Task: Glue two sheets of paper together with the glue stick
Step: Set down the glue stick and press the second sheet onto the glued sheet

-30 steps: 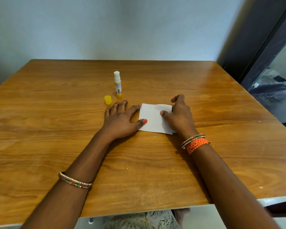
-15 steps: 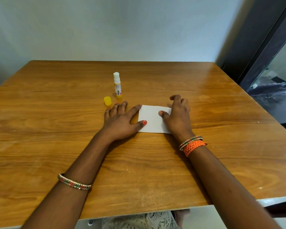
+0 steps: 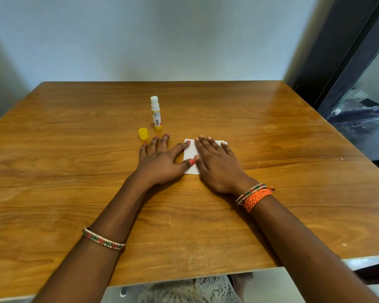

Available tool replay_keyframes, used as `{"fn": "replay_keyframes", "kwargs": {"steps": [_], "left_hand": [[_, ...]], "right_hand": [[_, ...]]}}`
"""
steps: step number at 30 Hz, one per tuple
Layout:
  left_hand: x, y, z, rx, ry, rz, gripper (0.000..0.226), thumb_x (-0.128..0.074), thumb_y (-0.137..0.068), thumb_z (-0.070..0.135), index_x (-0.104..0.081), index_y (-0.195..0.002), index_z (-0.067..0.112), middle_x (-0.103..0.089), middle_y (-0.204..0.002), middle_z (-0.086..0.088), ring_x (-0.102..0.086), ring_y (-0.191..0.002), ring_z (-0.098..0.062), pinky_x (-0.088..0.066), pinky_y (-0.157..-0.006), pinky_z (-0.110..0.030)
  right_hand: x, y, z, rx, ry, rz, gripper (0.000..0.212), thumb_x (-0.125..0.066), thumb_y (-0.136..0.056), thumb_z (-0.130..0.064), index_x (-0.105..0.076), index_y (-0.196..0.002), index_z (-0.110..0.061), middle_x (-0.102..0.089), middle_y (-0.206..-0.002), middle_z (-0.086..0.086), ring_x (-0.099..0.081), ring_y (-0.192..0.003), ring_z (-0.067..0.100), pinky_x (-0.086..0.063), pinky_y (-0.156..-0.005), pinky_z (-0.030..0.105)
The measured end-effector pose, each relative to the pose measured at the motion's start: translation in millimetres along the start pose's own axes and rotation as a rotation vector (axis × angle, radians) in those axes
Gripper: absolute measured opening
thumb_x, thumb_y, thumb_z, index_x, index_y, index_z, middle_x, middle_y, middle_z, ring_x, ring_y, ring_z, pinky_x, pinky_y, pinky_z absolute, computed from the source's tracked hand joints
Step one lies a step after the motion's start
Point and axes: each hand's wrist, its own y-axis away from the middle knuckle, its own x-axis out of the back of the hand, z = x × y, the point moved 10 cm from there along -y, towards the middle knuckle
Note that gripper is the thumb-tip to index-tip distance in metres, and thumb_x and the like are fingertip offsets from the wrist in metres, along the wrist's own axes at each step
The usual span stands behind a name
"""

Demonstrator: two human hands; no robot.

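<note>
Head view shows the pressing step of the gluing job, judging by how things lie: the white paper [image 3: 190, 157] sits flat on the wooden table [image 3: 74, 171] just right of the frame's centre, and both hands are down on it. The right hand [image 3: 217, 165] lies palm-flat over most of the sheet, fingers straight and close together, pointing toward the top of the frame. The left hand [image 3: 160, 158] rests beside it with fingers spread; its thumb and forefinger touch the sheet's left edge while the other fingers lie on bare wood. Neither hand pinches anything. Only one white rectangle can be made out, so whether two sheets lie stacked there cannot be told for sure.

Above the left hand, toward upper centre, the glue stick [image 3: 156, 113] stands upright and uncapped, its yellow cap [image 3: 143, 133] just beside it to the lower left, near the left fingertips.

Next move, as I judge it: smoothing pressure across the sheet out to the edges and corners, keeping the left edge pinned so nothing slides, then recapping the stick
</note>
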Motion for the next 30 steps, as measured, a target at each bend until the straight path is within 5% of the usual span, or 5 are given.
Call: {"fn": "replay_keyframes", "kwargs": {"steps": [13,30], "left_hand": [[0.4,2.2,-1.3,0.034,-0.016,0.064,0.06,-0.028,-0.086,0.068,-0.015,-0.141,0.051,0.0,-0.159,-0.002,0.006,-0.146,-0.028,0.004,-0.115,-0.049],[-1.8,14.9,20.8,0.044,-0.088,0.199,0.054,-0.016,-0.095,0.051,-0.009,-0.147,0.036,-0.006,-0.159,0.0,-0.002,-0.146,-0.024,0.002,-0.112,-0.06]], "right_hand": [[-2.5,23.2,30.4,-0.316,0.028,-0.004,0.071,-0.013,-0.096,-0.052,0.006,-0.149,-0.009,0.007,-0.16,0.008,0.008,-0.147,0.021,0.007,-0.119,0.042],[1.6,59.2,16.0,-0.146,0.018,0.057,0.062,-0.014,-0.097,-0.05,0.002,-0.15,-0.021,0.004,-0.16,0.0,0.008,-0.147,0.016,0.008,-0.117,0.044]]}}
